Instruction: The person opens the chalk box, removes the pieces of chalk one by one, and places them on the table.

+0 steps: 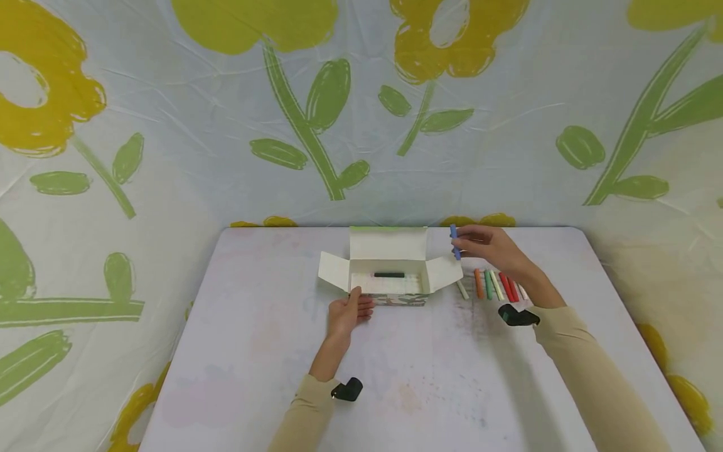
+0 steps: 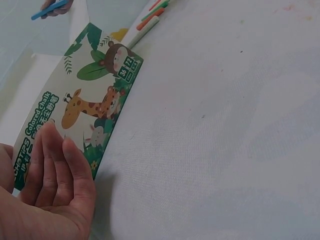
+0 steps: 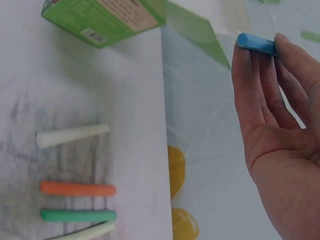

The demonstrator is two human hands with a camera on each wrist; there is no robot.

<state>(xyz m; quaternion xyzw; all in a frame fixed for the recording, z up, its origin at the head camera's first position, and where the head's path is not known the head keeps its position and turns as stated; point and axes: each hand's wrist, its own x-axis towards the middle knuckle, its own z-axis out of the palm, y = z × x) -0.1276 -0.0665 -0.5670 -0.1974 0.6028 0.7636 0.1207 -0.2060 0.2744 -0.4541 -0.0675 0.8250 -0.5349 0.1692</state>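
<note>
A blue chalk stick (image 1: 455, 242) is pinched between the thumb and fingertips of my right hand (image 1: 490, 248), raised beyond the right flap of the chalk box. The open chalk box (image 1: 393, 300) has animal pictures and "Colored Chalk" printed on its front, seen in the left wrist view. My left hand (image 1: 344, 316) holds its front wall at the left corner, thumb over the top edge and fingers against the outside. Inside lies a dark chalk stick (image 1: 389, 275) on a pale surface. In the right wrist view the box's green end (image 3: 102, 22) shows.
Right of the box, several chalk sticks lie in a row on the table: white (image 1: 462, 289), orange (image 1: 478, 284), green (image 1: 488, 284), pale yellow (image 1: 497, 285) and red (image 1: 505, 287). Behind the table's back edge hangs a flowered cloth (image 1: 226, 163).
</note>
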